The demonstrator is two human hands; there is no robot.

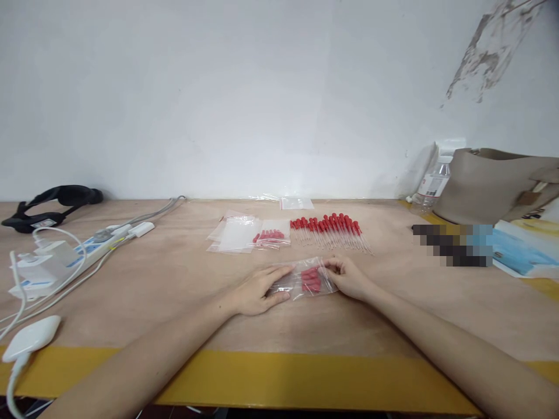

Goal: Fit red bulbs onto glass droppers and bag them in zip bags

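Observation:
A transparent zip bag (pixel 290 284) lies flat on the table between my hands, with several red dropper bulbs (pixel 311 280) showing inside, toward its right end. My left hand (pixel 257 290) rests on the bag's left end, fingers stretched out and thumb apart. At the opposite end, the fingers of my right hand (pixel 347 278) are pinched on the bag's edge. Just behind lies a row of loose glass droppers with red rubber bulbs (pixel 334 224), their thin tips toward me. Left of that row, another bag holds red-bulbed droppers (pixel 269 235), beside flat plastic bags (pixel 236 234).
A power strip (pixel 94 249) with white chargers and cables takes up the left side, near a black headband-like object (pixel 61 201). On the right are a plastic bottle (pixel 434 183), a grey-beige bag (pixel 484 186) and a blue mask (pixel 517 250). A white wall stands behind.

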